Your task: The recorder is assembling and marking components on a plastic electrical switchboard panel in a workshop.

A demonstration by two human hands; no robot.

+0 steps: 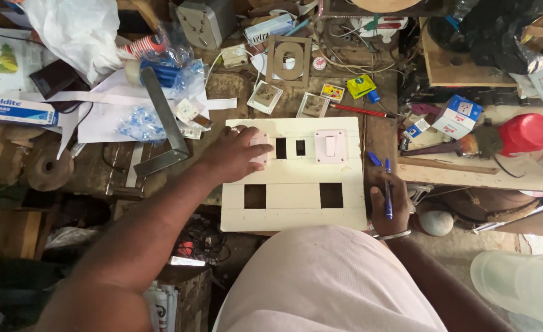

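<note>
Left hand (231, 154) lies palm-down on the far-left part of the cream board (293, 200), fingers curled over a small pale switch piece (260, 147), pressing on it; grip underneath hidden. Right hand (387, 200) rests at the board's right edge, closed loosely around a blue pen (387, 192), tip pointing far. Metal bangle (394, 234) on that wrist. Board sits mid-bench, near the person, with two small square holes just right of the left hand, two larger ones nearer. White switch (330, 146) fitted far-right on the board. Left of the board: metal angle bracket (164, 126). Far: red pencil (360, 110), loose switch plates (265, 96). Right: red cap (528, 133).
</note>
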